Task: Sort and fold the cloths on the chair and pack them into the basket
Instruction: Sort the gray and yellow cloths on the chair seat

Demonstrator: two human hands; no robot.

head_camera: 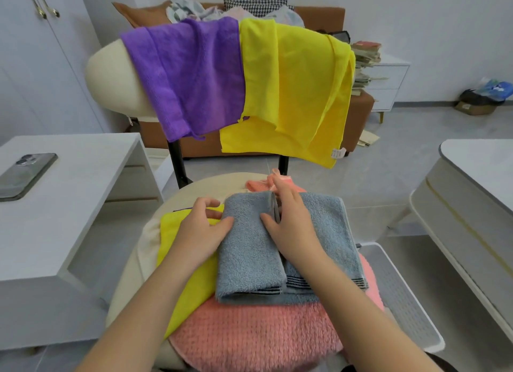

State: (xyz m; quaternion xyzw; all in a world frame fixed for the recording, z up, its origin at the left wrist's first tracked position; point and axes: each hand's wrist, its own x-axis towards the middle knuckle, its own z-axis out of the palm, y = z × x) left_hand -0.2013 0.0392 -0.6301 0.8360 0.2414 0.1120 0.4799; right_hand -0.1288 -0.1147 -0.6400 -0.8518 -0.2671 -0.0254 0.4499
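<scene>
- A grey phone (26, 174) lies flat on a white bench (83, 177) at the left of the frame.
- A brown sofa (319, 13) stands at the top middle.
- A black-and-white checked pillow (255, 6) leans on the sofa's back.
- A pile of books (365, 60) sits on a white drawer unit (388, 80) at the upper right.
- A cardboard box (474, 107) stands on the grey floor (416, 149) at the far right, with bags on top.
- Two gold handles (44, 4) hang on the white cupboard at the upper left.

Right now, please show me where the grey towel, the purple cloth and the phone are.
grey towel (249, 249): head view, on its folded-over left flap.
purple cloth (188, 74): head view, middle of its hanging front side.
phone (25, 174): head view, middle of its back.
</scene>
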